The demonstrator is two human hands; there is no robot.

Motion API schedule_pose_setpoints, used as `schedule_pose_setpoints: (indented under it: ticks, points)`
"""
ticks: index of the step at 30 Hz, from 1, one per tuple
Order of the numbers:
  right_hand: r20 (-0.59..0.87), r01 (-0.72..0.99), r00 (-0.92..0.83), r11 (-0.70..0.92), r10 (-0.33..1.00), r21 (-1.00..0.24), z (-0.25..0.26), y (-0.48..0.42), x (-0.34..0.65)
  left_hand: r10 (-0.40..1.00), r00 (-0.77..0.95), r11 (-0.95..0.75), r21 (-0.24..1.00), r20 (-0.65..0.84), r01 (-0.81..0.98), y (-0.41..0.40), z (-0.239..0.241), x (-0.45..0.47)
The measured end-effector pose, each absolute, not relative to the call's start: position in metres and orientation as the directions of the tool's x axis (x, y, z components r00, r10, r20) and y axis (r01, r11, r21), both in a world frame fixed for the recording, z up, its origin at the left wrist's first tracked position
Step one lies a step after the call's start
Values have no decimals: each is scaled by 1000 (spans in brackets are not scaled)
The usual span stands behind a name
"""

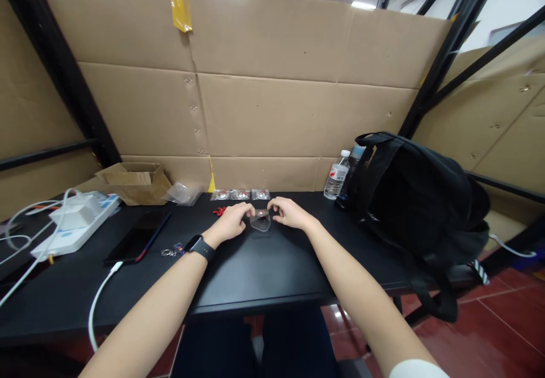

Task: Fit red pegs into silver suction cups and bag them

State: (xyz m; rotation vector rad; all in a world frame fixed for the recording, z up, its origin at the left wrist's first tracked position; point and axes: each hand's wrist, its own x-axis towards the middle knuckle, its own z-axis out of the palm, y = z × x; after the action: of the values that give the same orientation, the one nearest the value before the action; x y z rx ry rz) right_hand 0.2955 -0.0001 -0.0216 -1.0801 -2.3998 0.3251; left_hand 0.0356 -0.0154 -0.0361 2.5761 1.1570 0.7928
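Between my two hands is a small clear plastic bag (260, 223), and what lies in it, if anything, is too small to make out. My left hand (230, 223), with a dark watch (200, 246) on its wrist, pinches the bag's upper left corner. The upper right corner is pinched by the fingers of my right hand (290, 213). Just behind the left hand lies a small red object (219, 211). Past the bag, a row of three small clear packets (240, 194) lies by the cardboard wall. A metal keyring with a colourful charm (172, 251) lies left of the watch.
On the left are a tablet-like black device (138, 236) with a white cable, a white power strip (79, 227), a brown paper bag (138, 184) and crumpled plastic (184, 193). To the right stand a water bottle (336, 176) and a large black backpack (421, 202). Cardboard (264, 117) walls the back.
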Motion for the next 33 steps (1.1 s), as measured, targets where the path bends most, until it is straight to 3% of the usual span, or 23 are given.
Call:
schedule_pose_setpoints:
  ticks: [6,11,16,21,29,33]
  points:
    - [347,574,-606,695,716,-433,-35,5,283,753,517,-655,386,407,650,-10,-45,41]
    - [337,610,-495,597,801,-521,-36,8,289,803,457,-595,524,382,609,-10,-40,39]
    - [203,604,-403,426,892,-673,-35,9,291,892,330,-450,669,308,592,-11,-37,36]
    - [179,700,-357,390,917,-598,-28,2,285,937,275,-341,744,217,575,-15,-42,40]
    - [135,818,-328,352,935,-455,-37,2,276,935,272,-353,521,227,777,-25,-37,54]
    - [298,801,-377,470,877,-371,-37,0,280,909,337,-410,377,245,830,-27,-38,54]
